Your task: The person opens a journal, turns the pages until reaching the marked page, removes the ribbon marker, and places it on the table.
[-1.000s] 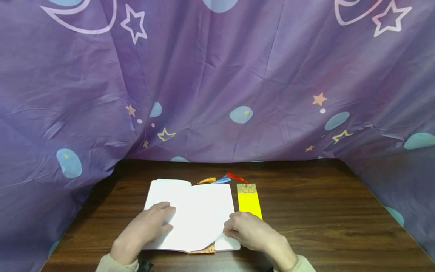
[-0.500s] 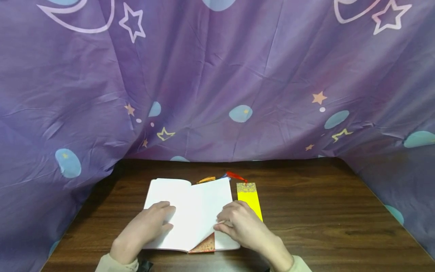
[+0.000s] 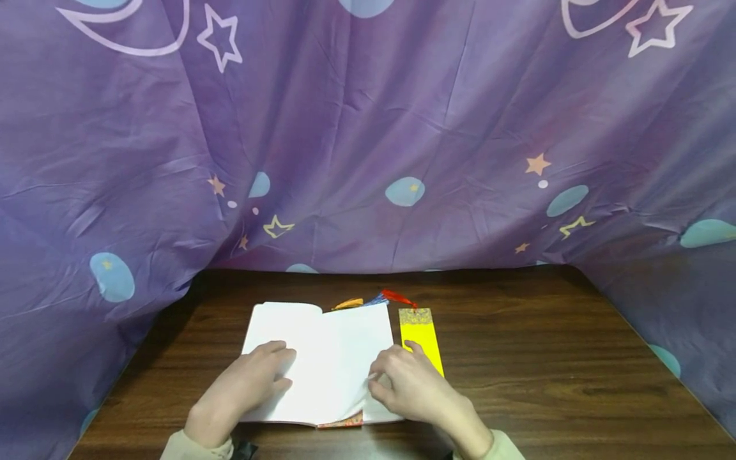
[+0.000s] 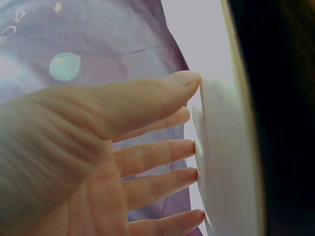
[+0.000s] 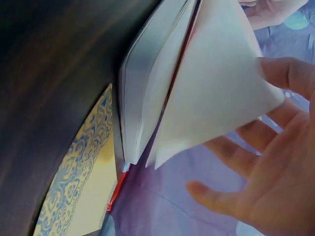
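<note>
A book with blank white pages [image 3: 322, 358] lies spread on the table. My left hand [image 3: 244, 383] rests on its left page, fingertips and thumb touching the paper in the left wrist view [image 4: 128, 147]. My right hand [image 3: 414, 386] pinches the edge of a right-hand page [image 5: 216, 83] between thumb and finger, and that page is lifted and bent. Beneath it lies a reddish patterned bookmark [image 3: 347, 420], mostly hidden, its thin edge visible in the right wrist view. A yellow bookmark [image 3: 418, 327] with a patterned top lies right of the book, partly behind my right hand.
Orange [image 3: 348, 304] and blue [image 3: 376, 299] tassels stick out past the book's far edge. A red tassel [image 3: 399, 298] is tied to the yellow bookmark. Dark wooden table [image 3: 546, 358] extends around the book, with a purple curtain [image 3: 345, 128] behind and at both sides.
My right hand has moved slightly left and lifted the page edge, which rose higher and then sank a little, covering more of the reddish bookmark again. My left hand has stayed in place.
</note>
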Demonstrator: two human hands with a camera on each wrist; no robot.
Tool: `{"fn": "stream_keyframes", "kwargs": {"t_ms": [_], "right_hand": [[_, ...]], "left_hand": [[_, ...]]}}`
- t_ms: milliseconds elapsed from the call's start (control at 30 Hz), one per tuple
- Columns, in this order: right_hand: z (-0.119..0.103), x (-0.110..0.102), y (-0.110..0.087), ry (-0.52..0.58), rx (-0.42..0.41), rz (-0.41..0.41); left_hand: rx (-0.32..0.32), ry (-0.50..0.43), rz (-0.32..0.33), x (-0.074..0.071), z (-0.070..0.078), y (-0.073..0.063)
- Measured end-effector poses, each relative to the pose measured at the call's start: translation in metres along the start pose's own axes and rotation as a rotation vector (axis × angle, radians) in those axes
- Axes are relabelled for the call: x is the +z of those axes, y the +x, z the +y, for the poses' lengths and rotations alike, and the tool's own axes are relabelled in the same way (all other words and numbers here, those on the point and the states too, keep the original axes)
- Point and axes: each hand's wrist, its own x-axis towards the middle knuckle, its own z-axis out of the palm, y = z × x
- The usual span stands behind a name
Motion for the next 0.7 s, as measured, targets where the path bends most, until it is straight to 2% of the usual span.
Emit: {"fn": "stream_keyframes", "kwargs": {"t_ms": [100,167,267,367,567,700], "right_hand": [[0.000,0.000,0.000,0.015,0.019,-0.056],[0.001,0.001,0.000,0.001,0.009,-0.059],[-0.001,0.005,0.001,-0.018,0.019,0.003],[-0.006,0.010,0.005,0.000,0.070,0.111],[-0.026,0.017,0.018,0.187,0.247,0.286],[-0.038,0.022,0.027,0.367,0.343,0.313]], "left_hand": [[-0.005,-0.005,-0.006,0.000,0.000,0.000],[-0.003,-0.006,-0.006,0.000,0.000,0.000],[-0.001,-0.007,-0.003,0.000,-0.001,0.000],[-0.008,0.001,-0.006,0.000,-0.001,0.000],[-0.012,0.007,-0.002,-0.001,-0.001,-0.001],[0.023,0.015,0.035,-0.003,-0.002,-0.001]]}}
